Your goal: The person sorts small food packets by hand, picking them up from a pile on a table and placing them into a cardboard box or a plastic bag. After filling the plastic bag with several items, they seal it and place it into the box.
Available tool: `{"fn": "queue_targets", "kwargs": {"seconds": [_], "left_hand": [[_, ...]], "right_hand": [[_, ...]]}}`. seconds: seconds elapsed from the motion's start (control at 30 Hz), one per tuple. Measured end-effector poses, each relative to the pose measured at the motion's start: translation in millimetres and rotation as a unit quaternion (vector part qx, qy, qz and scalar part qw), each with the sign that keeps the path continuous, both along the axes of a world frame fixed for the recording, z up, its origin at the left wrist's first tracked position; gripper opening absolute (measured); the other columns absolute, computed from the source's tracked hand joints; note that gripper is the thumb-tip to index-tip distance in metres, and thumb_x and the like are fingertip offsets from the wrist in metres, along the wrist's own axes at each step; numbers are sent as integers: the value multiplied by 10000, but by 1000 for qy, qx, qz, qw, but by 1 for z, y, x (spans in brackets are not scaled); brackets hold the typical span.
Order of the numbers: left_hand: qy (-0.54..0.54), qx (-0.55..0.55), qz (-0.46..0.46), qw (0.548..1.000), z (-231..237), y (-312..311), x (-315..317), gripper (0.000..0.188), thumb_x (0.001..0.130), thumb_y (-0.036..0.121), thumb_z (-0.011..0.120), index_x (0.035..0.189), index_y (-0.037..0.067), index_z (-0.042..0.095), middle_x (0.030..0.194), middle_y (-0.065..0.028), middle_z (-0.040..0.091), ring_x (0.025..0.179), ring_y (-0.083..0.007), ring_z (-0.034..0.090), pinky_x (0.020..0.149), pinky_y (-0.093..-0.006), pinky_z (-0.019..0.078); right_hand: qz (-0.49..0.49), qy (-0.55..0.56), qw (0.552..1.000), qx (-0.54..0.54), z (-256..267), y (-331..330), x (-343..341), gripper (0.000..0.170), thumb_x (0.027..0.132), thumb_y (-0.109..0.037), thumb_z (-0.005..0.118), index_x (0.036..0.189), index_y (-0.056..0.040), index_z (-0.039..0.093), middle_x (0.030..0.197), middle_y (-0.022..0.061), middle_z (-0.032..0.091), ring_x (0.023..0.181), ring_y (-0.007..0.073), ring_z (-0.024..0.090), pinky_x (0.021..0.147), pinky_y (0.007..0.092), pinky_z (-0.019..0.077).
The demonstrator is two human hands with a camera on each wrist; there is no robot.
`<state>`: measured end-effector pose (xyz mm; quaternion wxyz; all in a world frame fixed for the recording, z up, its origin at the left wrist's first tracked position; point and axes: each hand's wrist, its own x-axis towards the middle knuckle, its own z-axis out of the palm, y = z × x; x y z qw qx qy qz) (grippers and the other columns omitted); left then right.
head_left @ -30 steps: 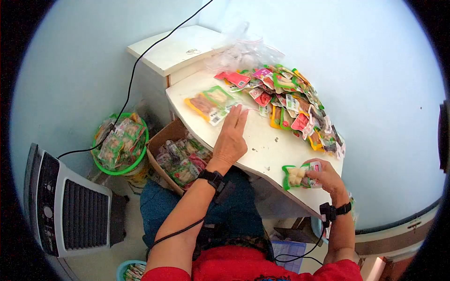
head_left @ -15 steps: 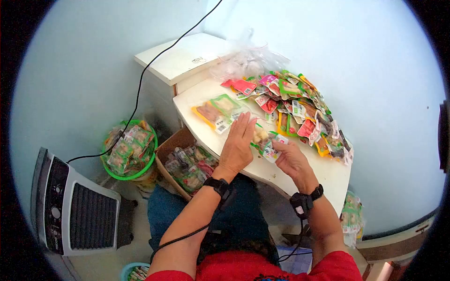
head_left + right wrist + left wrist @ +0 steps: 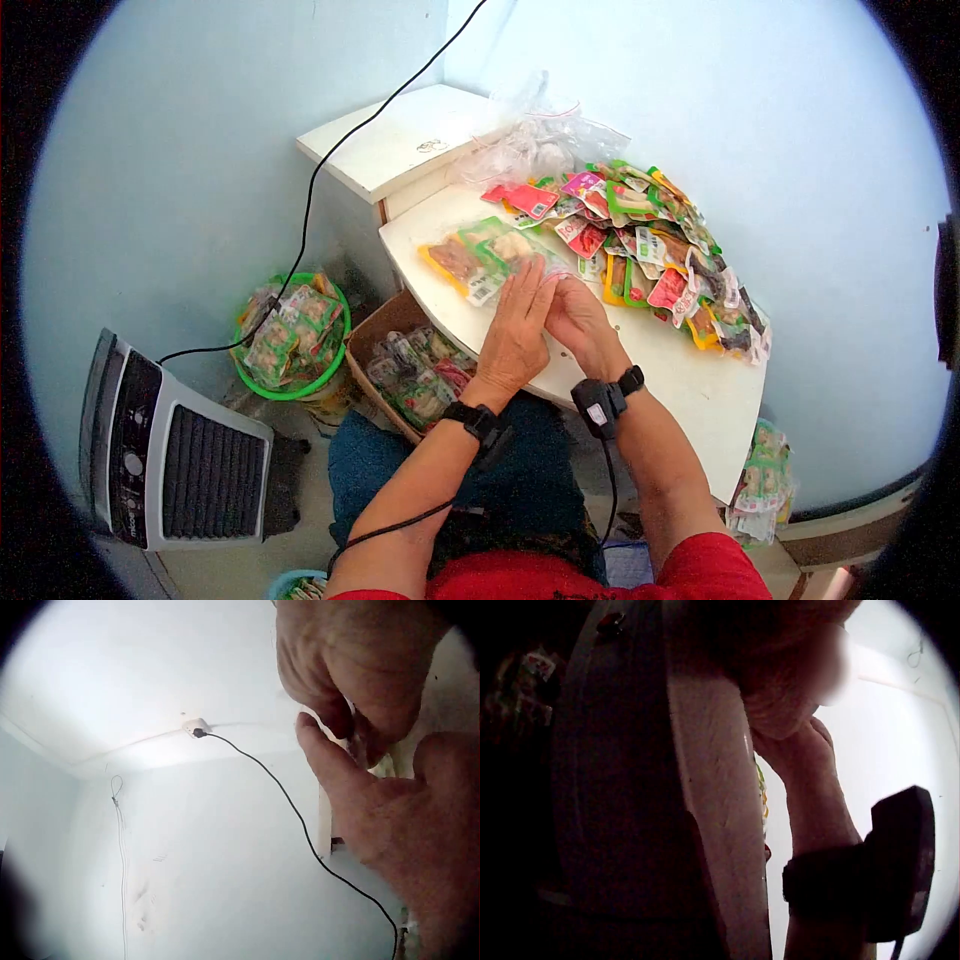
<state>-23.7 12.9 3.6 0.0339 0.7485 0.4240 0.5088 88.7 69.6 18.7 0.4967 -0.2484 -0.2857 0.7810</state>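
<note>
A clear plastic bag point(image 3: 478, 292) lies flat near the table's left edge, with a yellow-edged food packet point(image 3: 450, 260) and a green-edged food packet point(image 3: 512, 246) showing through it. My left hand point(image 3: 513, 335) rests over the bag's near end, its fingers straight and together. Right beside it, my right hand point(image 3: 583, 318) is at the bag's mouth with curled fingers. In the right wrist view, the right hand's fingers pinch the pale end of a food packet point(image 3: 357, 748), close to the left thumb. Most of that packet is hidden by the hands.
A large heap of food packets point(image 3: 655, 255) covers the table's far right side. Behind it lie crumpled clear bags point(image 3: 540, 145). Below the left edge stand a cardboard box point(image 3: 375, 345) and a green basket point(image 3: 340, 370), both holding packets. An air cooler point(image 3: 215, 450) stands at left.
My right hand has carried a green-edged packet leftward from the table's right side to the bag's mouth. The left hand has stayed over the bag. The head view has shifted slightly.
</note>
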Motion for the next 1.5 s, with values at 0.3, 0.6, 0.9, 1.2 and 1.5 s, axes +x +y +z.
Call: {"fn": "queue_targets", "kwargs": {"seconds": [0.3, 0.6, 0.9, 1.2, 1.5], "left_hand": [[1, 10, 2, 1000, -2, 3, -2, 625, 757, -41, 553, 1372, -13, 448, 1486, -264, 371, 1386, -429, 351, 1172, -482, 269], [13, -12, 6, 1000, -4, 2, -1, 585, 832, 67, 594, 1392, -7, 441, 1484, -240, 386, 1394, -390, 354, 1162, -464, 287], [-3, -33, -7, 999, -7, 5, -1, 589, 847, 61, 604, 1412, 18, 444, 1485, -233, 402, 1405, -376, 358, 1147, -440, 319], [4, 6, 4, 1000, -8, 6, 4, 650, 761, -96, 489, 1403, -16, 429, 1451, -265, 418, 1372, -421, 380, 1133, -453, 336], [-1, -15, 0, 1000, -1, -2, 2, 722, 686, -149, 417, 1397, -19, 419, 1467, -258, 382, 1389, -413, 336, 1151, -451, 313]], "right_hand": [[-71, -2, 997, -13, -15, 20, -21, 220, 1020, -186, 425, 1112, -55, 577, 1020, 97, 632, 909, 222, 625, 782, 364, 552], [-104, -206, 959, 166, -106, 86, -38, 289, 1041, -302, 354, 1051, -127, 584, 995, 69, 634, 855, 248, 618, 747, 404, 550], [-132, 59, 989, -26, -78, 67, -55, 297, 1026, -281, 387, 1100, -70, 582, 1058, 99, 638, 889, 237, 625, 747, 385, 548], [-116, -208, 966, 103, -32, 17, -17, 153, 927, -81, 585, 1038, 9, 640, 984, 79, 642, 881, 169, 640, 746, 324, 558], [-311, -762, 436, 364, 21, -38, 103, 263, 769, -137, 712, 993, -9, 657, 1031, 147, 607, 976, 307, 612, 770, 407, 540]]}}
